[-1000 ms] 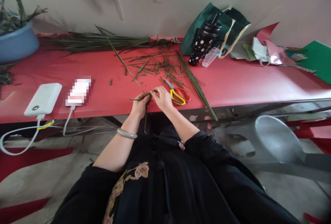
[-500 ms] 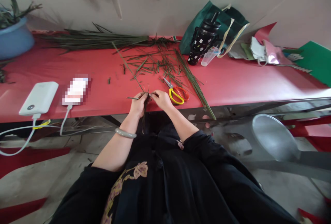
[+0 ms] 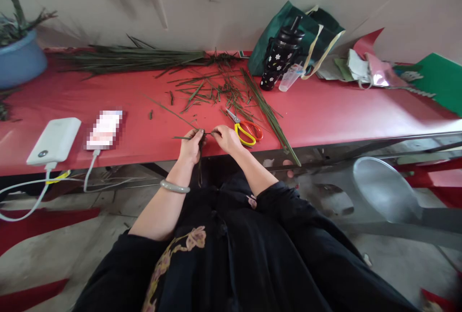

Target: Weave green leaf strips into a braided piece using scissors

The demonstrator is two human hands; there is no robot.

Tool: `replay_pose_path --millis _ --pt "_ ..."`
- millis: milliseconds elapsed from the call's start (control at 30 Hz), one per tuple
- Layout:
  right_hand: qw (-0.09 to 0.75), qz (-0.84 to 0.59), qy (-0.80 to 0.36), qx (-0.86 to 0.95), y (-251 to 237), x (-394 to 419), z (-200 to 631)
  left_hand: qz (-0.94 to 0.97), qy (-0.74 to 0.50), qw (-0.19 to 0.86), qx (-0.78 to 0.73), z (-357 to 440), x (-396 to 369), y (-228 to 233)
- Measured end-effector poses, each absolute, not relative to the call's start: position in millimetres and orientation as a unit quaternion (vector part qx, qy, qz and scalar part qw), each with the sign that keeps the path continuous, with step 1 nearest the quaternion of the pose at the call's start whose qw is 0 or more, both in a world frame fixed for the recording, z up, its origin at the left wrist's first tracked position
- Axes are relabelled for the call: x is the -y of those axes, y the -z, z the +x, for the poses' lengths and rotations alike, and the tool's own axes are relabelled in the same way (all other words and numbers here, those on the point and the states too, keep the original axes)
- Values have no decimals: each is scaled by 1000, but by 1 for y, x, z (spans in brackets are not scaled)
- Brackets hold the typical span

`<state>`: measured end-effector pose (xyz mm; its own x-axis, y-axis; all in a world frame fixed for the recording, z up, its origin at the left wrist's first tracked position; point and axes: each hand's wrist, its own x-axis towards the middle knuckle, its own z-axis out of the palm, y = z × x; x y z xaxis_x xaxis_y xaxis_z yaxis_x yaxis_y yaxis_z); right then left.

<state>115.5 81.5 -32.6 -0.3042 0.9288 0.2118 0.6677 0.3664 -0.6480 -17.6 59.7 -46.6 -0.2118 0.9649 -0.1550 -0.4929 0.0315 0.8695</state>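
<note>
Item: one strip (image 3: 199, 156), thin, green, at the table (image 3: 325, 110) front edge, just left of the scissors (image 3: 245, 131). Left hand (image 3: 190, 144) pinches it where strands cross; one end hangs down off the edge. Right hand (image 3: 226, 139) pinches a strand end running crosswise between both hands; hands equally near. Scissors: one pair. Loose strips behind the scissors: many, uncounted.
</note>
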Motion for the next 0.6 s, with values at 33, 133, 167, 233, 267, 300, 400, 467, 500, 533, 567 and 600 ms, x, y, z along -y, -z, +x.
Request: replay_pose_path --millis 33,133,167,233,267,300,400,467,500,533,567,600 --pt "279 -512 -229 779 31 -81 114 271 -641 569 -439 -18 -60 46" --pt "273 -498 -259 781 27 -78 109 284 -639 569 -433 -18 -60 46" --pt "278 -494 -268 779 27 -78 108 287 -639 569 -430 -17 -59 46" --pt "294 -488 -274 775 28 -78 106 290 -639 571 -425 -17 -59 45" --pt "300 -486 -270 775 29 -78 106 292 -637 574 -425 -16 -59 45" --pt "302 -484 -264 778 30 -79 106 293 -633 576 -426 -16 -59 45" --pt "302 -485 -243 784 32 -81 107 301 -622 571 -443 -17 -59 46" --pt "302 -485 -234 787 33 -82 108 314 -613 564 -456 -17 -59 48" --pt "302 -485 -231 787 33 -82 109 324 -605 564 -460 -17 -58 48" --pt "303 -486 -228 787 33 -82 109 335 -596 566 -461 -17 -58 49" --pt "303 -487 -226 787 34 -82 109 345 -589 567 -461 -17 -58 50" --pt "304 -486 -224 788 35 -82 110 350 -585 567 -461 -17 -58 51"
